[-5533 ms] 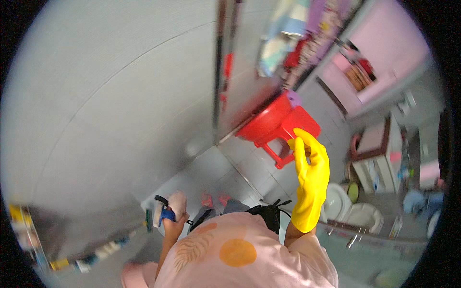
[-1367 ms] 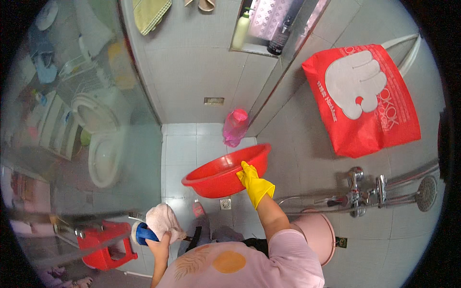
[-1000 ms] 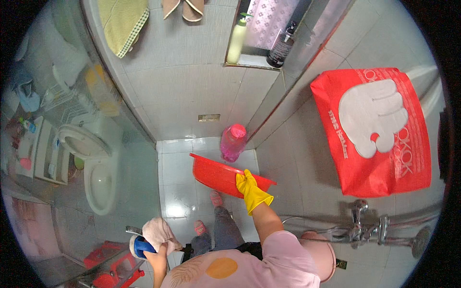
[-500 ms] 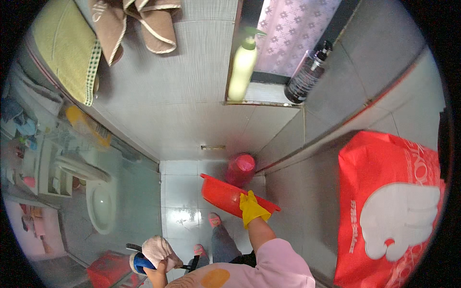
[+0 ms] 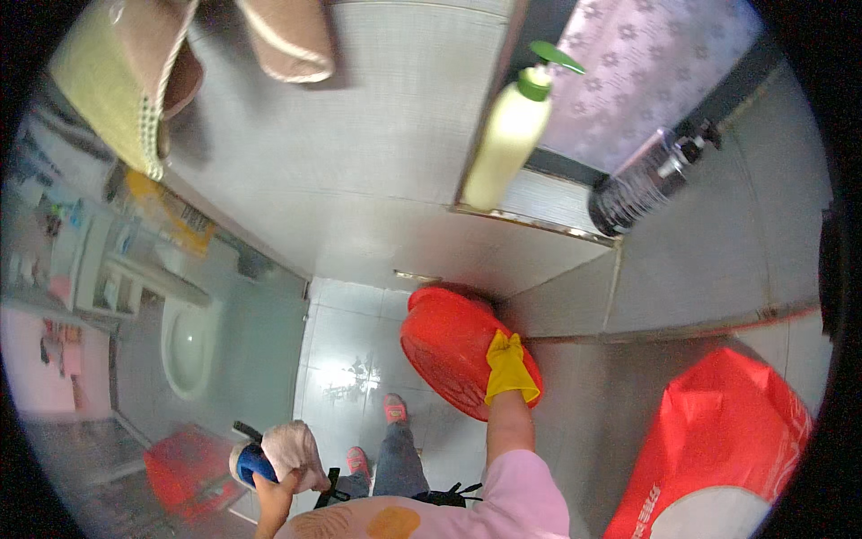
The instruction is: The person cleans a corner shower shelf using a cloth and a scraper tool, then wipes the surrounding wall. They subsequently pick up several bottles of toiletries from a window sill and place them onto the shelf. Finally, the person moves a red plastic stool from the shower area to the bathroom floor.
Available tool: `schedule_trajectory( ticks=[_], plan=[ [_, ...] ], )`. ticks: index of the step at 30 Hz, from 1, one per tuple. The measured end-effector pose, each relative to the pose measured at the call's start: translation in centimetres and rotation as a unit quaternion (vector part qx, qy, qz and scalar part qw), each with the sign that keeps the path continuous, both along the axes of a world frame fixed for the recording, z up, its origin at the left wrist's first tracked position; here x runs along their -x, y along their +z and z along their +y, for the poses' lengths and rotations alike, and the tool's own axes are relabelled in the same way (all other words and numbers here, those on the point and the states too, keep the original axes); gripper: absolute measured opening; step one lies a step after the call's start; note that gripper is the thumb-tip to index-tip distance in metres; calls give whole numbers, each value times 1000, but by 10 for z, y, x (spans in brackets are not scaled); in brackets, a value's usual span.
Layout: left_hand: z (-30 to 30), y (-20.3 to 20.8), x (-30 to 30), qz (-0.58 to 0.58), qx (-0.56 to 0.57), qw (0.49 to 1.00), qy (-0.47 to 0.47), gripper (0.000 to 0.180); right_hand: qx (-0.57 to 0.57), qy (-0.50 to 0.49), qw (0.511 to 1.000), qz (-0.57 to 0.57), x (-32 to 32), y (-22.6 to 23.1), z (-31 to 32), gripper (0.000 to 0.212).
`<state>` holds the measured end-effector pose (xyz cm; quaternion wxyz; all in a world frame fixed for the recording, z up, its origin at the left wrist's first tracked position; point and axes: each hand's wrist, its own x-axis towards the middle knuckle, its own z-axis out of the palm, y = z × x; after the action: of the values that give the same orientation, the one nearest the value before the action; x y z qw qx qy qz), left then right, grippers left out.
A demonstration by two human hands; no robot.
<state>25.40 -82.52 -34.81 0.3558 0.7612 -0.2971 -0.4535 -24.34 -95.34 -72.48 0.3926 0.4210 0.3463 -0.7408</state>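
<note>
My right hand [image 5: 506,366], in a yellow rubber glove, grips the edge of a red plastic basin [image 5: 440,346]. The basin is tilted over the tiled floor near the wall, and part of its ridged surface shows. Glove and basin rim hide where the fingertips end. At lower left, my bare left hand [image 5: 274,490] is closed around a soft bundle: a pale pink fuzzy piece [image 5: 294,449] beside a blue piece with a pale rim [image 5: 255,463]. What these two are I cannot make out. A dark strip sticks out above them.
A green-topped pump bottle [image 5: 512,135] and a black pump bottle [image 5: 642,189] stand on the window ledge. Brown slippers [image 5: 292,40] hang on the wall. A big red bag [image 5: 718,431] is at right. Beyond the glass at left is a white basin [image 5: 189,350].
The basin has swung up and tilted, showing more of its broad surface and covering most of the pink bucket behind it. My right hand moved right with it; the left keeps its bundle.
</note>
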Motion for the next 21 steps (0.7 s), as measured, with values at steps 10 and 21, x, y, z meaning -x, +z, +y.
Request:
schedule_trajectory(
  ticks=[10, 21],
  plan=[
    [-7, 22, -2, -33, -7, 997, -68, 49, -20, 18, 1000, -17, 17, 12, 0, 36],
    [9, 31, -26, -15, -20, 999, -42, 40, -85, 235, 943, 220, 13, -20, 26, 40]
  ],
)
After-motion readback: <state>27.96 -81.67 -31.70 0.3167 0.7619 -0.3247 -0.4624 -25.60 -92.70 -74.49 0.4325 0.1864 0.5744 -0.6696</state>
